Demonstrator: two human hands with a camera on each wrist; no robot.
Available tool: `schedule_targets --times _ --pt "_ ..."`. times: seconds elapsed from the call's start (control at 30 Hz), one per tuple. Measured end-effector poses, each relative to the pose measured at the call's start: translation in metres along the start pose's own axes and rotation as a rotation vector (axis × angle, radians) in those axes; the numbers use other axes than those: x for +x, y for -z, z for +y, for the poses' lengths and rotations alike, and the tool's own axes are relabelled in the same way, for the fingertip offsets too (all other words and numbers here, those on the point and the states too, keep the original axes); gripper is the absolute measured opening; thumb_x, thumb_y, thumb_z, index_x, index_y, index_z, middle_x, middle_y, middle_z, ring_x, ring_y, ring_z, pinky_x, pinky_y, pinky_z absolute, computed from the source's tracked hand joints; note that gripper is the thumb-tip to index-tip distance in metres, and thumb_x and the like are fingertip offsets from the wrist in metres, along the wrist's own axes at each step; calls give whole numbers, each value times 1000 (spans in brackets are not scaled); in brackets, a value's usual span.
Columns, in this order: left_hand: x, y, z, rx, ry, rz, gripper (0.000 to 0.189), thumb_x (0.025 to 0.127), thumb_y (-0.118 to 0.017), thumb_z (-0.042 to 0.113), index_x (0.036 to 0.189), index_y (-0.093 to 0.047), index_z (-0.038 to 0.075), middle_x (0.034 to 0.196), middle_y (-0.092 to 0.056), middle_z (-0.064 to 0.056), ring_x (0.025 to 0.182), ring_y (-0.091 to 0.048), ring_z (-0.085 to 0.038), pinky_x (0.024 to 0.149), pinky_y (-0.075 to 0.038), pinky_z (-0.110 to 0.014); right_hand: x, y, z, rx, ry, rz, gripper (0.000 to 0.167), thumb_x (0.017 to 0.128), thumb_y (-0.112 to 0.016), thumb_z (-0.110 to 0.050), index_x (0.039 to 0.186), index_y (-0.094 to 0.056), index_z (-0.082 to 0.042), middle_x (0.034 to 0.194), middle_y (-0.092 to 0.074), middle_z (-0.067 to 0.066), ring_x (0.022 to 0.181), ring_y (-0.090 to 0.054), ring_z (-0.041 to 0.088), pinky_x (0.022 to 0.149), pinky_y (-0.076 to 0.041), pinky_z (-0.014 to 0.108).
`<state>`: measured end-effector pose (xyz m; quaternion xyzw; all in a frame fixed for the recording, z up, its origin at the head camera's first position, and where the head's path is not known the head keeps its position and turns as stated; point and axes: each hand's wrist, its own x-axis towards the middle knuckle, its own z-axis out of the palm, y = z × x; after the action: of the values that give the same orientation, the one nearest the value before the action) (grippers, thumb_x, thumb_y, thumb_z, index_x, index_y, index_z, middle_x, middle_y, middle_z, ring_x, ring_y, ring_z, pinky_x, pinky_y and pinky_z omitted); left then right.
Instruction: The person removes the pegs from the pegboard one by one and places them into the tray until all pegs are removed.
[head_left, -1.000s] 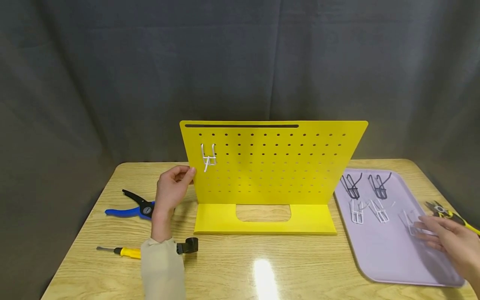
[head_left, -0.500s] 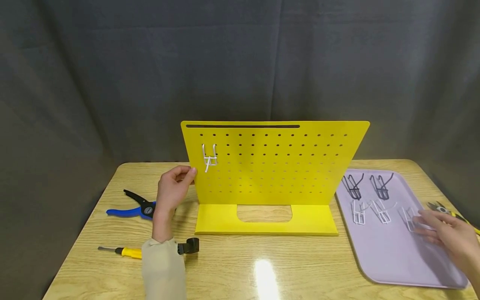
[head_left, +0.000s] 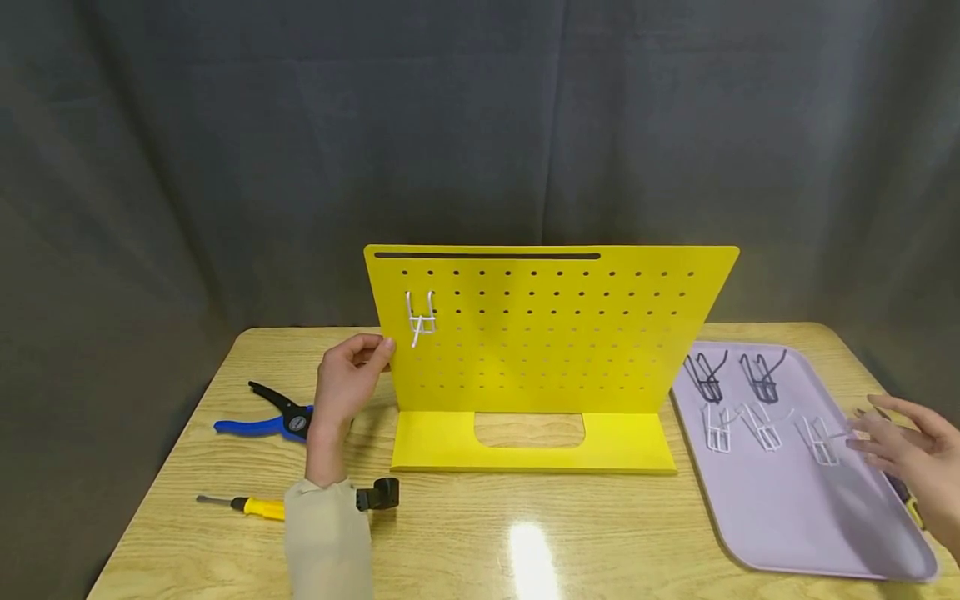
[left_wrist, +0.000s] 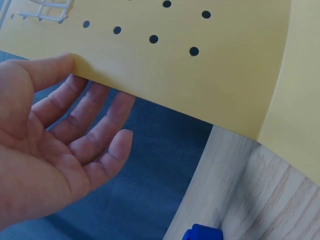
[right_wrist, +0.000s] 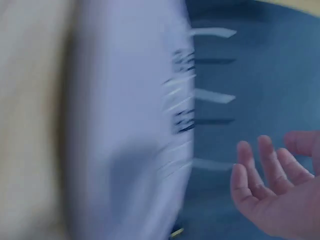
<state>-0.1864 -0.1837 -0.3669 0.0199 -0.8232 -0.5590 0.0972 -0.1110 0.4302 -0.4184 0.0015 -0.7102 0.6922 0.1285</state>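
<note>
My left hand pinches the left edge of an upright yellow pegboard. In the left wrist view the thumb lies on the board's front and fingertips go behind it. A white wire hook hangs from holes near the board's upper left. Over the right side of a lilac tray, my right hand is held with loose fingers and nothing in it. Nearest to it lies a white wire hook on the tray. The right wrist view is blurred; there the right hand shows relaxed fingers.
Two black wire hooks and two more white wire hooks lie on the tray. Blue-and-black pliers and a yellow screwdriver lie left of the board. Yellow-handled pliers are mostly hidden behind my right hand.
My right hand has drawn back to the right from the rightmost white hook, its fingers spreading, and that hook stays on the tray. The left hand keeps its hold on the pegboard.
</note>
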Motion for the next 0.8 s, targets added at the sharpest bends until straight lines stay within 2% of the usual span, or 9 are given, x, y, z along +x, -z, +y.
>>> schedule_targets --times 0.07,0.1,0.2,0.3,0.43,0.6,0.8 --pt "0 0 1 4 3 2 31 97 -59 26 108 -68 -1 98 -67 -17 81 -62 -14 81 -49 -31 2 -14 -15 53 132 1 37 94 -50 11 122 -63 -10 89 -73 -6 70 -70 8 60 -53 16" --pt "0 0 1 4 3 2 31 97 -59 26 108 -68 -1 98 -67 -17 81 -63 -14 81 -49 -31 1 -25 -25 49 165 5 36 93 -50 12 123 -62 -6 90 -73 -5 71 -70 7 61 -53 16" --pt "0 0 1 2 8 4 30 97 -59 26 107 -68 -1 98 -67 -17 80 -63 -13 81 -49 -30 -2 -55 -52 37 203 -8 33 92 -52 12 121 -62 0 90 -74 -2 72 -71 8 64 -52 15" --pt "0 0 1 5 3 3 31 97 -59 25 108 -68 -2 97 -67 -18 83 -64 -19 81 -48 -30 -4 -83 -66 -16 222 -6 30 91 -54 12 120 -60 6 88 -74 -2 71 -70 8 65 -53 16" --pt "0 1 0 6 -3 5 31 97 -58 25 108 -67 -3 98 -67 -18 92 -63 -34 81 -48 -30 -3 -121 -68 -42 274 -34 29 91 -55 12 120 -58 11 87 -74 -1 73 -70 10 68 -53 17" --pt "-1 -1 1 2 4 2 30 97 -59 25 107 -68 -2 98 -67 -19 90 -63 -31 81 -48 -29 -4 -170 -58 -13 353 -95 27 91 -53 13 118 -58 11 91 -73 -1 76 -70 11 69 -53 18" --pt "0 -1 2 5 12 -1 31 97 -58 25 108 -67 -2 99 -66 -19 90 -63 -31 82 -47 -32 -14 -237 -49 -69 390 -216 23 90 -55 14 110 -63 7 91 -72 0 75 -67 12 67 -53 20"
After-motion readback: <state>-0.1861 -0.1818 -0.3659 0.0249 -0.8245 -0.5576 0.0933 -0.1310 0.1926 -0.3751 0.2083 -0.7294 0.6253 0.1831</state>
